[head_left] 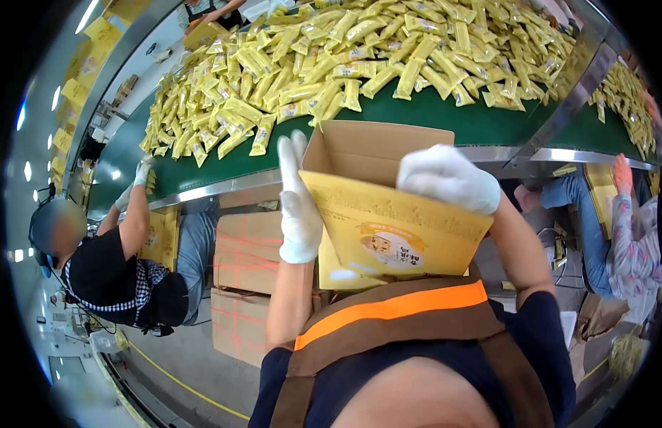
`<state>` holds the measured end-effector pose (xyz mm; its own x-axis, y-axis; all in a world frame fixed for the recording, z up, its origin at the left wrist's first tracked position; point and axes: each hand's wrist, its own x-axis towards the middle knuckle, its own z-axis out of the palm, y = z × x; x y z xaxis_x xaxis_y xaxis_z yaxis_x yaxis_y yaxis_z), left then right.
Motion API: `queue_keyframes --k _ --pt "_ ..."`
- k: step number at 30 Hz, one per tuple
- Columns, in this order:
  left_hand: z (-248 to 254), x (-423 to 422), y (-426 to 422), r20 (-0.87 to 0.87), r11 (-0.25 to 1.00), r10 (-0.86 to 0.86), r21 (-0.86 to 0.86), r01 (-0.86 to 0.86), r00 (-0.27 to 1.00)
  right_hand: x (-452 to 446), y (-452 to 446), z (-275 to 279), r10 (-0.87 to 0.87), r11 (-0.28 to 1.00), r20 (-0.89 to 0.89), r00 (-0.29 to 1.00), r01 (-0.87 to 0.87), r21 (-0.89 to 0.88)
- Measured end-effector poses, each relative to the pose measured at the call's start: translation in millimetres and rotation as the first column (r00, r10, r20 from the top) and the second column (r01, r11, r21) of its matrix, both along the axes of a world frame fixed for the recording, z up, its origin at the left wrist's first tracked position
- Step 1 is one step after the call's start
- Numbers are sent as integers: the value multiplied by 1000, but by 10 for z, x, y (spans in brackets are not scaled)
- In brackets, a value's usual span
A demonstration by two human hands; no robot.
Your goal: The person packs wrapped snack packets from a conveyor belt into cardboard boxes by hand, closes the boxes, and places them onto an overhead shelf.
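A yellow printed cardboard box (395, 232) with a brown inside stands tilted in front of my chest, its top open. Against its left side lies my left hand (299, 203), in a white glove, with the fingers stretched upward and flat. My right hand (448, 178), also white-gloved, is over the box's opening with its fingers curled. The front panel hides its fingertips, so I cannot make out what they hold. Just beyond the box, many yellow wrapped packets (309, 85) are heaped on a green conveyor belt (238, 158).
A metal rail (234, 183) edges the belt, and a metal post (570, 100) rises at right. Strapped brown cartons (245, 253) are stacked at lower left. One co-worker (124, 264) sits at left, another (634, 242) at right, and a person (209, 13) is across the belt.
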<state>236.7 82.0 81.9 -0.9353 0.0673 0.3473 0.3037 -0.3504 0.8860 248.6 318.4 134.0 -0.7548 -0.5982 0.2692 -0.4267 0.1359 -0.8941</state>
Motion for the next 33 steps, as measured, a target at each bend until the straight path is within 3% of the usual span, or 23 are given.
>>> queue_keyframes --k 2,3,4,6,7,8,9,10,12,14,16,17,19,20,22,24,25,26,27,28,29,31,33 --pt "79 -101 -211 -23 991 -135 -1 135 991 -86 17 -219 105 943 -45 993 -85 322" --pt "72 -82 -339 43 935 -351 68 348 935 -95 28 -358 156 873 -49 987 -114 474" --pt "53 -40 -414 146 867 -480 -72 493 865 -77 18 -471 180 799 -61 982 -109 591" --pt "168 -97 -470 260 579 -717 -293 761 646 -42 -20 -582 229 596 -72 971 -82 799" --pt "291 -173 -435 262 440 -800 -355 825 540 -11 -94 -477 302 566 -258 918 45 823" --pt "272 -224 -432 217 332 -880 -356 874 423 54 -154 -382 378 543 -424 823 173 822" --pt "207 -281 -498 256 299 -888 -305 904 381 146 -108 -383 196 714 -692 695 383 586" --pt "168 -308 -536 292 269 -894 -255 929 339 133 -96 -299 -48 769 -902 430 592 241" --pt "216 -296 -521 380 326 -831 -261 909 407 199 26 -384 -414 648 -753 512 746 152" --pt "266 -272 -434 411 463 -742 -257 848 529 350 94 -224 -298 642 -608 736 626 443" --pt "562 -296 -279 457 471 -575 -493 731 679 373 133 -473 -127 703 -289 949 291 649" --pt "679 -315 -196 430 376 -561 -628 681 707 378 257 -716 -198 801 -370 908 367 473" --pt "787 -300 191 -28 181 -691 -974 136 722 330 185 -491 -241 721 -170 955 294 628" --pt "819 -307 314 -231 132 -767 -970 -206 599 317 166 -482 -256 692 -140 957 283 664" --pt "347 -548 375 6 32 -726 -999 43 688 391 284 -725 -446 884 16 895 438 165" --pt "-13 -652 146 172 49 -624 -965 257 762 347 466 -1179 -807 518 195 557 827 -219" --pt "-39 -660 18 125 150 -584 -955 258 802 483 605 -1246 -823 340 420 382 924 -173" --pt "-70 -675 -107 82 256 -538 -933 255 839 561 809 -1892 -866 397 289 409 912 -102" --pt "-108 -677 -286 108 308 -505 -904 296 856 789 767 -1921 -667 511 666 334 855 83" --pt "-147 -670 -431 145 359 -467 -871 336 873 975 604 -1963 -379 670 918 115 719 186" --pt "-153 -658 -485 130 438 -455 -829 348 881 1126 235 -2273 -391 638 837 383 768 -53" --pt "-151 -584 -522 217 562 -331 -736 377 918 1093 -60 -2290 -284 597 736 615 713 -366" --pt "-133 -348 -468 261 866 -351 -274 418 899 900 31 -1352 -25 546 796 604 676 -496"
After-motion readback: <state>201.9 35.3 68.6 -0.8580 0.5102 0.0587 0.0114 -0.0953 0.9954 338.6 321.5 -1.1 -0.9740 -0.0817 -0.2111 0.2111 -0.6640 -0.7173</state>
